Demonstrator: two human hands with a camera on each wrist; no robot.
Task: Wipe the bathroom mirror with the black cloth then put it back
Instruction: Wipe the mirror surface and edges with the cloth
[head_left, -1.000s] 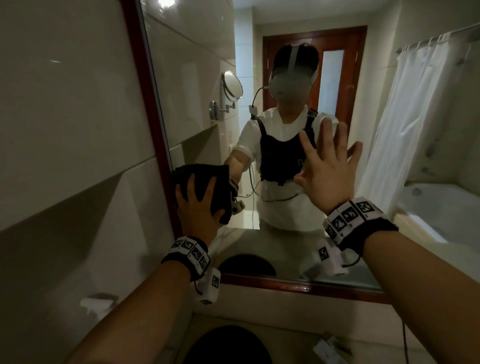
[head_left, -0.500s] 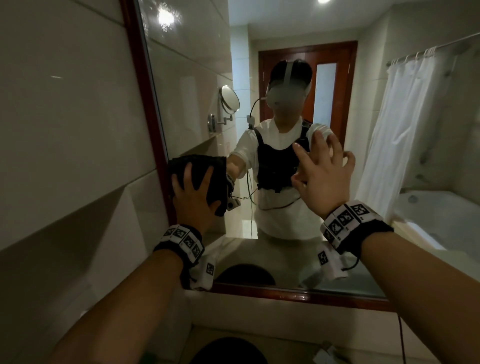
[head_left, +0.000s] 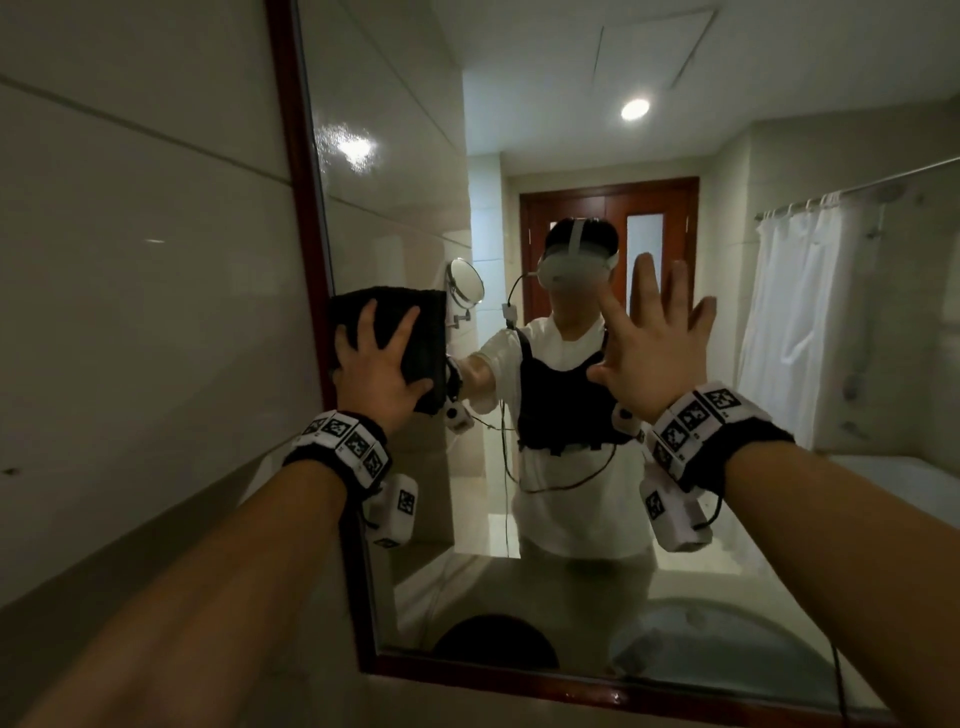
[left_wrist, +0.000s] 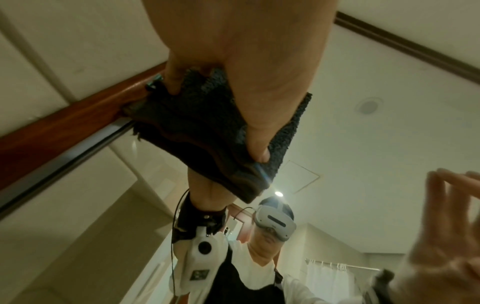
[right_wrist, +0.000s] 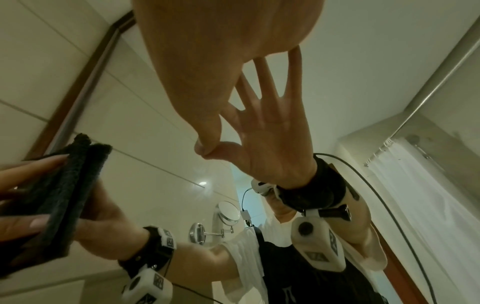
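Note:
The black cloth (head_left: 418, 332) lies folded flat against the mirror glass (head_left: 571, 130), right beside the mirror's red-brown left frame (head_left: 301, 208). My left hand (head_left: 382, 364) presses it to the glass with fingers spread straight over it and the thumb on its lower edge. In the left wrist view the cloth (left_wrist: 207, 127) touches the frame under my left hand (left_wrist: 246, 61). My right hand (head_left: 649, 353) is flat on the glass further right, fingers splayed, holding nothing. In the right wrist view the right hand's (right_wrist: 207, 72) fingertips meet their reflection, with the cloth (right_wrist: 64, 195) at the left.
A tiled wall (head_left: 130, 260) runs left of the frame. The glass reflects a person, a round wall mirror (head_left: 466, 283), a wooden door (head_left: 608, 208), a white shower curtain (head_left: 795, 322) and a dark basin (head_left: 493, 644) near the bottom frame.
My left hand has slid the cloth up the glass along the left frame. My right hand stays flat on the glass, a little higher. The head view has tilted upward.

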